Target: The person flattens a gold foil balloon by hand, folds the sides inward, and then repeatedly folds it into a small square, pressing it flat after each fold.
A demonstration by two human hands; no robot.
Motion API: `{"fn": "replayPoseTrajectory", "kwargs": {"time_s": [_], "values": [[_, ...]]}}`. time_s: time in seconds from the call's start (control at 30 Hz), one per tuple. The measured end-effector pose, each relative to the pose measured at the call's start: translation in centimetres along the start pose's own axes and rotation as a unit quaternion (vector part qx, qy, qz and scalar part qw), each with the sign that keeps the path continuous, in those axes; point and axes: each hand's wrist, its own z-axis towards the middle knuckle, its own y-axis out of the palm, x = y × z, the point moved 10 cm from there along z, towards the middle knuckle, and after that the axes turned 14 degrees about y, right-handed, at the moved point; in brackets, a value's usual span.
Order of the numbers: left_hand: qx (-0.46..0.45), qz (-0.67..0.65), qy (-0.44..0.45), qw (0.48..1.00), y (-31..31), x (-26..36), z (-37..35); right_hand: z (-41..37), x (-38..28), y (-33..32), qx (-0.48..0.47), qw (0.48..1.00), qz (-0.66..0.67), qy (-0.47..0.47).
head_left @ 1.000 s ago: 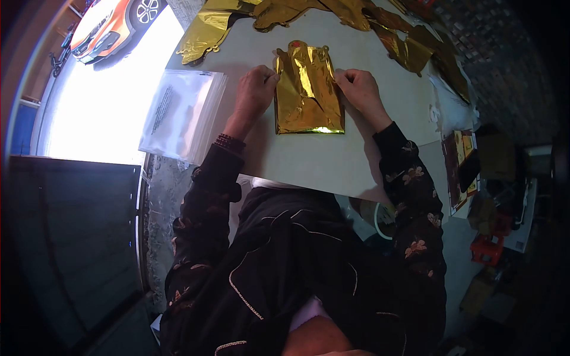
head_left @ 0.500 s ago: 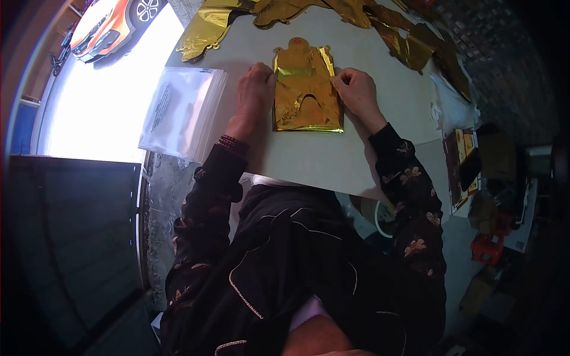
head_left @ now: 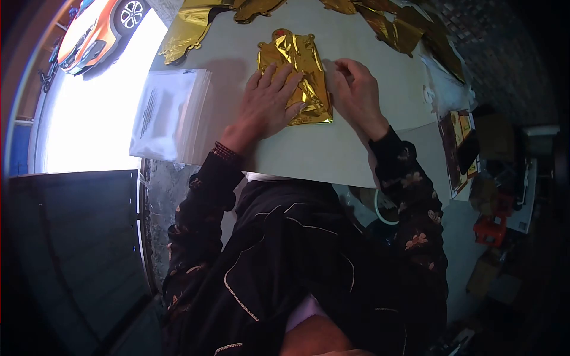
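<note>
A folded gold foil balloon (head_left: 317, 71) lies flat on the pale tabletop in front of me, with small rounded tabs at its far end. My left hand (head_left: 267, 104) rests palm down across its left and middle part, fingers spread and the thumb toward the near right corner. That hand hides much of the foil's left side. Beside the right edge, my right hand (head_left: 359, 98) is loosely closed with its fingers curled inward, and no object shows in it.
To the left lies a stack of clear plastic bags (head_left: 169, 115). More gold foil pieces (head_left: 395, 29) spread along the table's far side, with white plastic (head_left: 445, 89) at the right. A printed box (head_left: 457, 151) stands off the right edge, near a red stool (head_left: 491, 230).
My left hand has gone from the balloon's left edge to lying flat on top of it. My right hand has let go of the right edge. The foil now sits slightly turned.
</note>
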Motion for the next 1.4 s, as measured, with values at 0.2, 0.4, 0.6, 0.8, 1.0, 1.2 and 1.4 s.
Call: {"fn": "replayPoseTrajectory", "kwargs": {"time_s": [0.2,0.4,0.6,0.8,1.0,1.2,1.4], "values": [[0.001,0.0,0.006,1.0,-0.5,0.4,-0.1,-5.3,1.8,-1.4,-0.173,0.96,0.052,0.216],[0.011,-0.025,0.0,1.0,-0.9,0.5,-0.1,-6.5,2.6,1.8,-0.278,0.904,0.153,0.287],[0.019,-0.019,0.005,1.0,-1.4,0.8,0.0,-7.0,5.1,4.2,-0.282,0.819,0.282,0.412],[0.018,-0.02,0.011,1.0,-1.3,0.9,0.0,-6.9,4.7,4.5,-0.34,0.753,0.284,0.487],[0.002,-0.022,0.012,1.0,-1.0,0.9,0.1,-5.8,6.7,5.1,-0.361,0.808,0.188,0.427],[-0.002,-0.024,0.005,1.0,-1.2,1.0,0.2,-3.1,2.4,1.4,-0.249,0.93,-0.037,0.269],[0.008,-0.017,0.009,1.0,-0.9,0.8,0.2,-2.4,-4.1,3.3,-0.146,0.984,-0.07,-0.067]]}}
